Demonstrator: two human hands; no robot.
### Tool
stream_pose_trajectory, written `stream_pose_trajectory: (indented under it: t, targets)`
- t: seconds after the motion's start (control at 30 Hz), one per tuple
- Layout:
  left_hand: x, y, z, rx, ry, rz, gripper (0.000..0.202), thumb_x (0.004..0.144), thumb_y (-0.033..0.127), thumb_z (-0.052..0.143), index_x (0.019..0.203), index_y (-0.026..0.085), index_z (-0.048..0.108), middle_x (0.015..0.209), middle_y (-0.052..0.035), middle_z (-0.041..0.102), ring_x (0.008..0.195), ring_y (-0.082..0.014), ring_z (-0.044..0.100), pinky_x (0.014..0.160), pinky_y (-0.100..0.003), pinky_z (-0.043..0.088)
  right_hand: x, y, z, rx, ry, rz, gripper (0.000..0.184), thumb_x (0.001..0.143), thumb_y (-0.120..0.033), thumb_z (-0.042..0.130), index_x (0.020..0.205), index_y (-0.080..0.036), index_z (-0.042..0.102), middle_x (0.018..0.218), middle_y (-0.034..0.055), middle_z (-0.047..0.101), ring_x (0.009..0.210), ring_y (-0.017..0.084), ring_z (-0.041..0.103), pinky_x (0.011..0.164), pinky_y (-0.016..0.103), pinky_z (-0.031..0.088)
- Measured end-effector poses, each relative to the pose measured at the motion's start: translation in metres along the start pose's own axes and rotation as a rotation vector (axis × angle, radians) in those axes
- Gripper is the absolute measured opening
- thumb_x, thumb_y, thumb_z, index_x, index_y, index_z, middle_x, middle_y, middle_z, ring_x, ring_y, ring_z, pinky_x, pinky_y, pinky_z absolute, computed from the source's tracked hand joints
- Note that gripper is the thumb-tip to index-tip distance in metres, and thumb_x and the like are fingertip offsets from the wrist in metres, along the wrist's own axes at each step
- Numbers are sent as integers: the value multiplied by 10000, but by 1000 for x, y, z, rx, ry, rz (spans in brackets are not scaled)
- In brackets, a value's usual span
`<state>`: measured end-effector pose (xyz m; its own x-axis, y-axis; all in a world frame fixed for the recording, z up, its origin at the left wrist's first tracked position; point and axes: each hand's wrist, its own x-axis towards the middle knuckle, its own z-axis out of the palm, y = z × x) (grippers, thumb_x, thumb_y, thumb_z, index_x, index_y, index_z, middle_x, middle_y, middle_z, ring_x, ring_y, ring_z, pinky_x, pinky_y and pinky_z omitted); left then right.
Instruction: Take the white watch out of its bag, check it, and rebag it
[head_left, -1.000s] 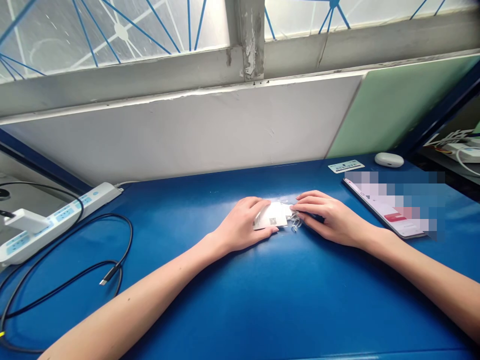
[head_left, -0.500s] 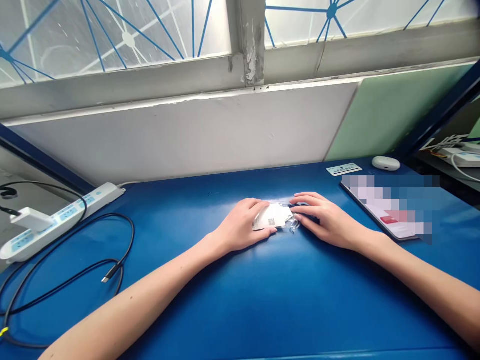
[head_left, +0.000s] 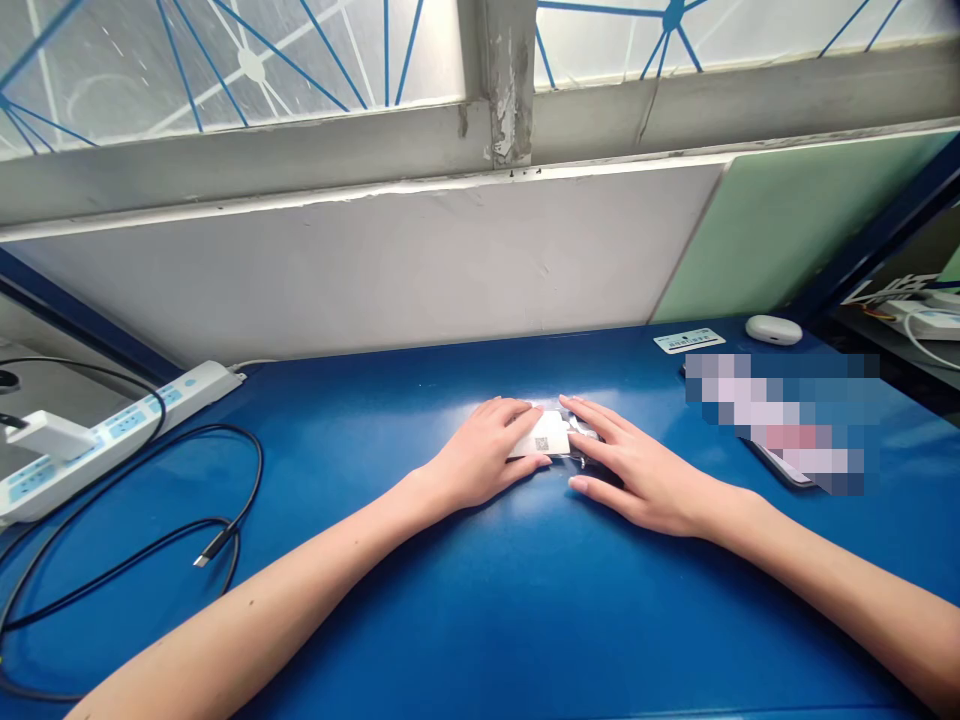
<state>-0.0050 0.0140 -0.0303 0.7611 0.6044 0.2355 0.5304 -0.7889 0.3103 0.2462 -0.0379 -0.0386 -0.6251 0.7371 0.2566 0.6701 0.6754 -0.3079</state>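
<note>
On the blue tabletop lies a small flat white packet or card with a QR code. My left hand grips its left end, fingers across the top edge and thumb along the near edge. Crinkled, shiny clear plastic juts from the packet's right end, partly covered by fingers. My right hand rests there with fingers spread, the fingertips over the plastic and the packet's right edge, the thumb apart on the near side. What lies beneath its fingers is hidden.
At the left are a white power strip with a plugged-in white adapter and a looped black cable. To the right lie a partly blurred phone or tablet, a printed card and a white earbud case.
My right hand has shifted slightly toward me, and its fingers have spread and reached further over the plastic and the packet's edge. My left hand keeps its hold in nearly the same place.
</note>
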Motion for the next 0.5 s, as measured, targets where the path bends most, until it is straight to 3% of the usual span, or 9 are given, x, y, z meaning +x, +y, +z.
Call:
stream_pose_trajectory:
  t: [0.17, 0.37, 0.5]
  targets:
    - [0, 10, -6, 107, -205, -53, 646, 1027, 536, 374, 1555, 175, 284, 1605, -174, 317, 1504, -378, 229, 1189, -562, 235, 0, 12, -1, -5, 76, -32, 330, 949, -336, 587, 1244, -196, 636, 1543, 195, 447, 1445, 367, 380, 1096, 581, 442]
    - [-2, 13, -5, 136, -217, -73, 603, 1047, 483, 303, 1553, 156, 273, 1613, -175, 298, 1510, -359, 222, 1199, -542, 211, 2, 26, -6, -36, 307, 67, 246, 943, -257, 578, 1149, -204, 702, 1327, 149, 648, 1309, 342, 539, 1064, 566, 480]
    - [-2, 12, -4, 126, -195, -65, 581, 1053, 448, 299, 1542, 134, 293, 1597, -184, 331, 1506, -353, 237, 1196, -536, 234, 3, 24, -4, -36, 337, 68, 194, 954, -228, 552, 998, -205, 740, 1103, 101, 753, 1144, 300, 642, 960, 489, 559]
